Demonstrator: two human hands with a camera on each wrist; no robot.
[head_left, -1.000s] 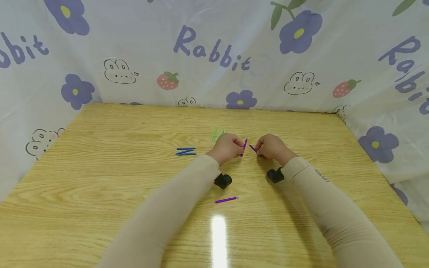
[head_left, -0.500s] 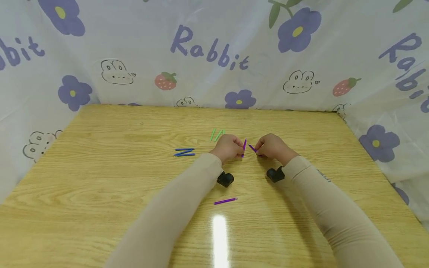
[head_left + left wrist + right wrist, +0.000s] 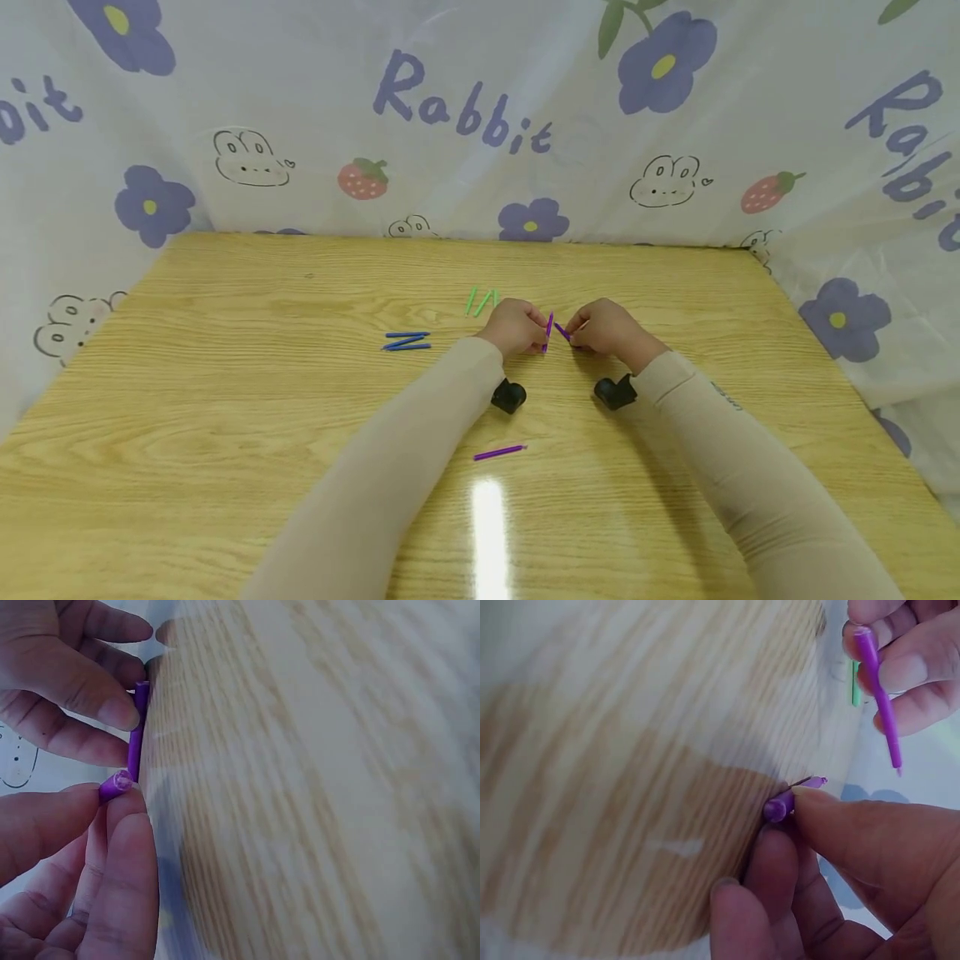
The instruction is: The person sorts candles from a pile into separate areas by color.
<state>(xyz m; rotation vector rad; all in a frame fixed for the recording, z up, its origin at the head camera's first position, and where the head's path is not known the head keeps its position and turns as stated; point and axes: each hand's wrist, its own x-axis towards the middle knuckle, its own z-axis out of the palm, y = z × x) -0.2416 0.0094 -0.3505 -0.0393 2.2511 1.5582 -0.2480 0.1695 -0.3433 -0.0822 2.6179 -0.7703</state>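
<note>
My left hand [image 3: 516, 327] pinches a thin purple candle [image 3: 548, 332] between thumb and fingers, standing steeply with its pale wick tip away from me. In the right wrist view that candle [image 3: 881, 701] shows nearly whole. My right hand [image 3: 606, 327] pinches a second purple candle [image 3: 799, 798] low at the tabletop, slanting toward the first. Its far part is covered by the fingers. The two candles are close together in the head view; whether they touch cannot be told. A third purple candle [image 3: 500, 452] lies on the table nearer to me.
Three blue candles [image 3: 407, 341] lie in a zigzag left of my hands on the wooden table [image 3: 247, 375]. Several thin green candles [image 3: 482, 302] lie behind my left hand, partly hidden. A printed curtain [image 3: 450, 50] hangs behind the table.
The view has shifted slightly. My left hand has moved a little to the right with its candle, so the gap between the two held candles is narrower. Both hands keep their pinch.
</note>
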